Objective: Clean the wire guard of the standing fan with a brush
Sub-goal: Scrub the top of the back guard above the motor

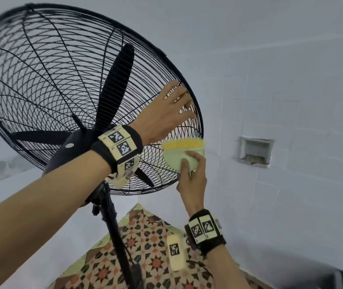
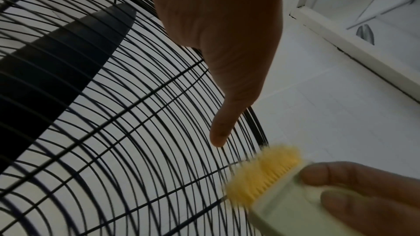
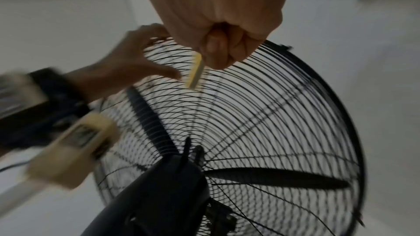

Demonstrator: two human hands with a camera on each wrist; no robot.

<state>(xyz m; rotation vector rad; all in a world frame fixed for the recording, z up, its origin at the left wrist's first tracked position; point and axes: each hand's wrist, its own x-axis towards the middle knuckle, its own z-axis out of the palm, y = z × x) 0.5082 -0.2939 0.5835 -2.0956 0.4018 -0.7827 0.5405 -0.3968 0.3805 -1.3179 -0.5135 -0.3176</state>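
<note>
Wire guard (image 1: 47, 80), a black round cage of thin curved wires, is filling the head view's left, its rim standing clear of the tiled wall (image 1: 291, 80). Left hand (image 1: 166, 113) is lying on the wires near the rim, fingers spread and straight. Right hand (image 1: 193, 180) is pinching a pale green brush (image 1: 184, 155), yellow bristles touching the guard's lower right edge.

Left wrist view: the thumb (image 2: 225, 114) is resting on the wires just beside the bristles.

Right wrist view: fingers are curling tightly round the brush.

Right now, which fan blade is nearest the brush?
The short lower blade, just left of the brush. The upright blade and left blade lie farther off.
</note>
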